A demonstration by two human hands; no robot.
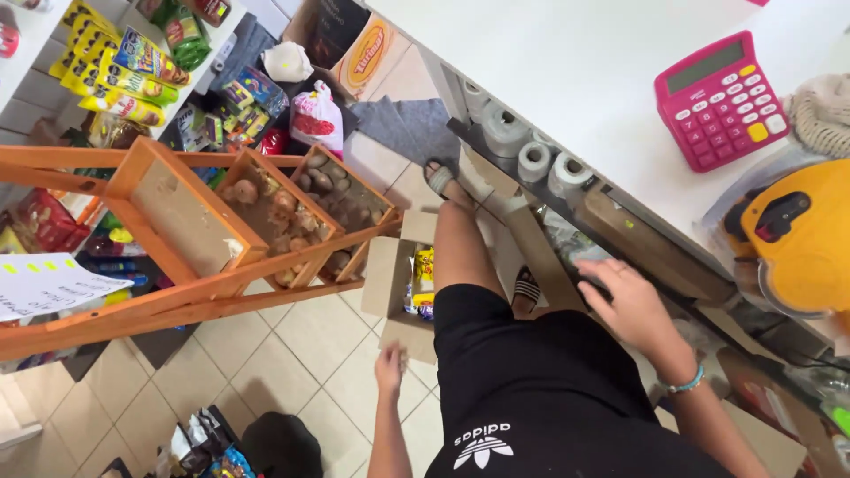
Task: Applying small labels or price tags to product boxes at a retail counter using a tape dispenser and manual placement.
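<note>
Several yellow packets (423,270) fill the cardboard box (390,292) near the left hand (390,367).

The rack (177,230) at the left is painted wood with a smooth orange finish, and its bins hold rough, dull brown potatoes (297,221). The open box (398,292) on the floor is plain matt cardboard holding glossy plastic packets (423,281), and the floor (292,354) itself is smooth pale tile with a faint sheen. At the far right, the counter (584,71) is smooth matt white, carrying a glossy pink plastic calculator (719,99) beside a coarse knitted cloth (823,111).
</note>
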